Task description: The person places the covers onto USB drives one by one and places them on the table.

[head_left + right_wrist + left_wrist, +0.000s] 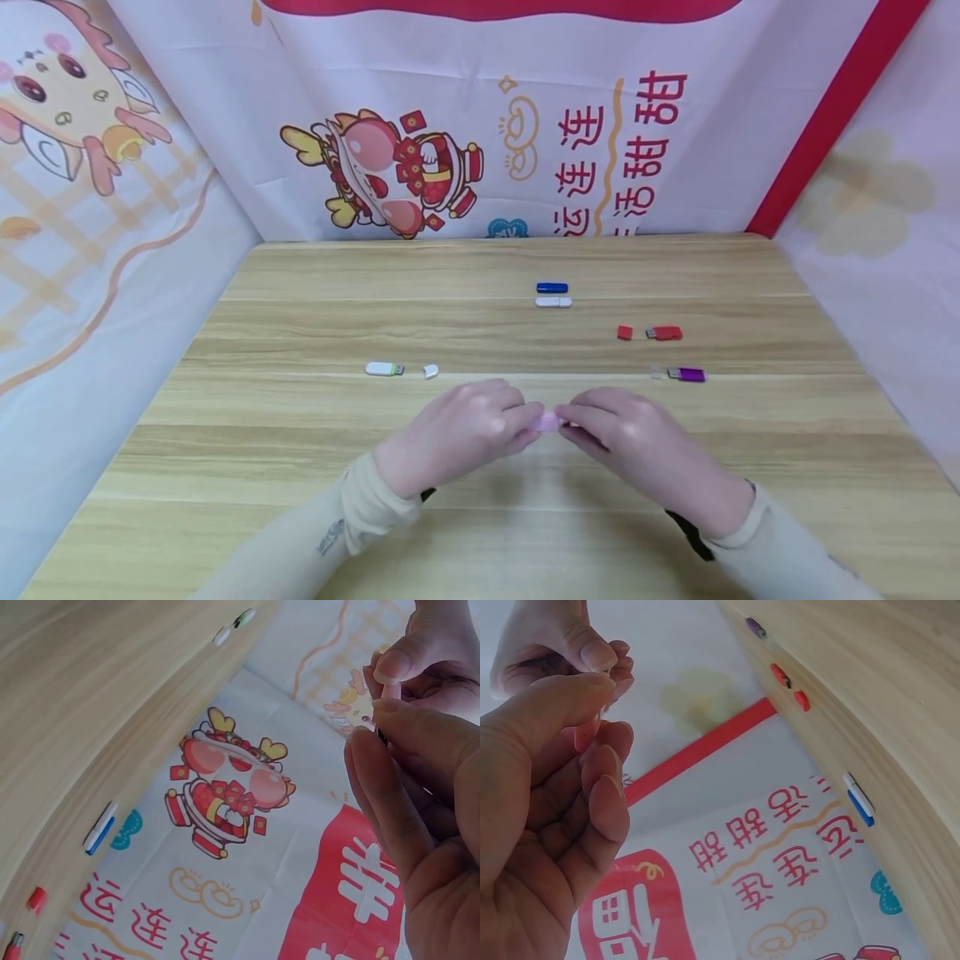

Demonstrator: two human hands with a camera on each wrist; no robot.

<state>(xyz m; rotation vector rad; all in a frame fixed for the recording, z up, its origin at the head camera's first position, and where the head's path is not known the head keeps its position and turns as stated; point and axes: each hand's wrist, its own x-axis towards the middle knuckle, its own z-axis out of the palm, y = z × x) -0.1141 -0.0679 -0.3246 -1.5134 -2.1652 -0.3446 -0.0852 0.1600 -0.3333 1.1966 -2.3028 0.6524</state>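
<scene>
From where I stand, the person's two hands meet over the tabletop (262, 467) with a pale pink stick (547, 422) caught between them. The left hand (461, 429) has its thumb and fingers curled in a pinch on the left end, and the right hand (645, 442) pinches the right end the same way, so neither is nearer: the stick bridges the small gap from fingertips to fingertips. Its long axis seems to run along that bridge, left to right, and I judge that everything hangs on this line, since a pull or push along it would work both ends squarely. It looks lifted off the wood, and a bit of pink pokes out below the left thumb; what the right fingers cover I cannot tell, beyond a small dark edge. Beyond the left fingers, off to the left, lie a white-and-green stick (382, 368) and a white cap (431, 372), apart from each other. Straight ahead of both sets of fingers, a blue stick (552, 287) lies just beyond a white stick (553, 302). Past the right fingers are a red cap (625, 332) near a red stick (667, 333), and, nearer, a purple stick (690, 375) beside a clear cap (656, 372).
</scene>
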